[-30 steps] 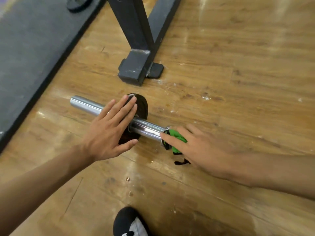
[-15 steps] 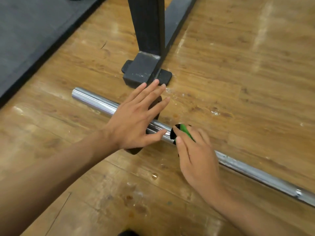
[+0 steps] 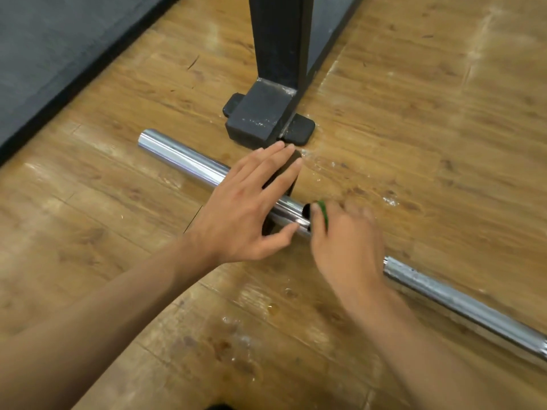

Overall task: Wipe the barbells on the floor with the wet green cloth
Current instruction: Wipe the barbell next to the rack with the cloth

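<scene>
A chrome barbell (image 3: 183, 159) lies on the wooden floor, running from the upper left to the lower right edge. A small black weight plate (image 3: 288, 170) sits on its sleeve. My left hand (image 3: 251, 208) rests flat on that plate with straight fingers, thumb touching the bar. My right hand (image 3: 346, 241) grips the green cloth (image 3: 322, 213) around the bar just right of the plate; only a sliver of the cloth shows. The hand is motion-blurred. The bar's shaft (image 3: 461, 306) reappears beyond my right wrist.
A black metal rack post with its base foot (image 3: 260, 116) stands just behind the plate. A dark rubber mat (image 3: 59, 48) covers the floor at the upper left. The wooden floor (image 3: 236, 335) in front of the bar shows wet spots.
The view has shifted right, showing more of the shaft. My right hand with the cloth has stayed just right of the plate, blurred from motion. My left hand stays on the plate.
</scene>
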The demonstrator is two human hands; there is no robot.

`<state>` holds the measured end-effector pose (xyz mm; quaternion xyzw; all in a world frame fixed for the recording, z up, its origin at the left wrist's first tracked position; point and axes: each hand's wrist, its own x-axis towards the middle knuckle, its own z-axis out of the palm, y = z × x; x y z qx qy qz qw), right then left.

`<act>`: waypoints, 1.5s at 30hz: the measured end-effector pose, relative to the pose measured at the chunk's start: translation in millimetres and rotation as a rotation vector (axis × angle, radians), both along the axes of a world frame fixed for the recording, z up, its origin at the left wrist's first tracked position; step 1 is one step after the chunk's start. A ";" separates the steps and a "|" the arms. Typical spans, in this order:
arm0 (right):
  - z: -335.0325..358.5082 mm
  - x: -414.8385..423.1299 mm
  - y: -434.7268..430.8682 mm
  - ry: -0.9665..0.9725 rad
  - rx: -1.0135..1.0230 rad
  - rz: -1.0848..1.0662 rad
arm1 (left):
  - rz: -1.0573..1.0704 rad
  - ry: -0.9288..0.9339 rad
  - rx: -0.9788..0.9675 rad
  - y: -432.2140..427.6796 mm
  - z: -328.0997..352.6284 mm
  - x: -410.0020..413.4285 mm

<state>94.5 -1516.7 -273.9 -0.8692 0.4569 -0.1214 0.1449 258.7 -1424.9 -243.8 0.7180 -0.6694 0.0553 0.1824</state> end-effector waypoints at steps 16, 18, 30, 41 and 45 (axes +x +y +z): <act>8.1 -11.6 19.3 0.208 -0.049 0.102 | -0.041 0.031 0.023 -8.1 3.2 2.8; 8.9 11.3 -13.2 0.188 0.060 0.049 | -0.027 0.019 0.008 -6.4 2.4 1.2; 8.0 18.3 2.6 0.203 -0.043 0.024 | -0.068 -0.004 0.002 16.5 -1.3 0.0; 10.3 45.8 17.5 0.187 0.126 0.044 | -0.115 0.120 -0.021 9.6 1.2 3.7; 1.4 11.4 57.1 0.180 0.044 0.214 | -0.142 0.146 -0.057 13.2 -3.3 4.0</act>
